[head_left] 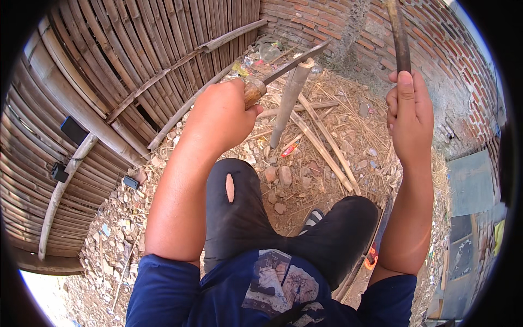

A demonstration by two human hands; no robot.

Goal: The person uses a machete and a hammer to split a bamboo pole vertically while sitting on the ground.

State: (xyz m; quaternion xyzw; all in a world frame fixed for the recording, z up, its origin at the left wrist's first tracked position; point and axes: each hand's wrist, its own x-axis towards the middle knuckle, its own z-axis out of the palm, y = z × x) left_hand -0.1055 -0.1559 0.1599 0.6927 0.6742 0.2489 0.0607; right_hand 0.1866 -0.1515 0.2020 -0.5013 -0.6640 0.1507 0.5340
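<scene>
My left hand [226, 114] is closed round the wooden handle of a large knife [294, 62]. Its dark blade points away to the upper right and lies at the top end of an upright wooden pole [287, 106]; whether it has cut into the wood I cannot tell. Raised at the right, my right hand [407, 109] grips a dark wooden stick [400, 35], thumb along its near end. The stick stands apart from the blade, and its far end runs out of view.
Several cut poles [321, 139] lie on straw and rubble beyond my knees. A bamboo slat wall [136, 65] rises on the left, a brick wall [376, 32] behind and right. Near the left wall lies a small dark object [131, 182]. Grey sheets [473, 182] lean at the right.
</scene>
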